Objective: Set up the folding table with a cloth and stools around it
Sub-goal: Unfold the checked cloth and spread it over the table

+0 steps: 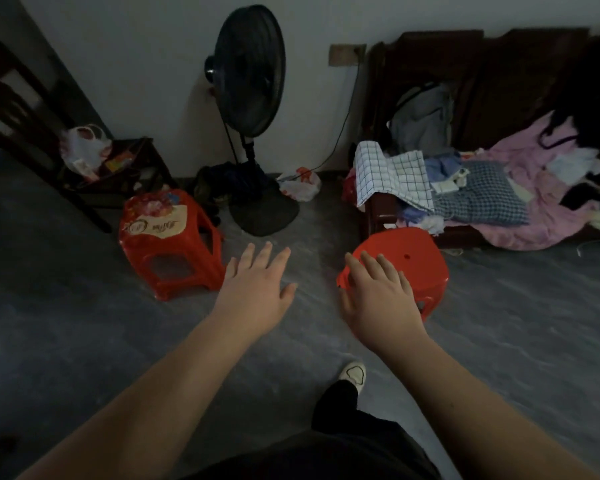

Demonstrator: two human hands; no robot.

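Grey floor (84, 341) is seen throughout a dim room with a white wall, against which a black standing fan (248, 72) is placed beyond both hands. The left hand (257, 289) is held out flat with fingers spread, gripping nothing; a patterned red stool (168, 242) stands just to its left. The right hand (383, 297) is likewise released, its fingers lying over the near edge of a plain red stool (409, 259); contact cannot be told. A checked cloth (388, 174) is draped on a cluttered bed (534, 202) beyond the right hand.
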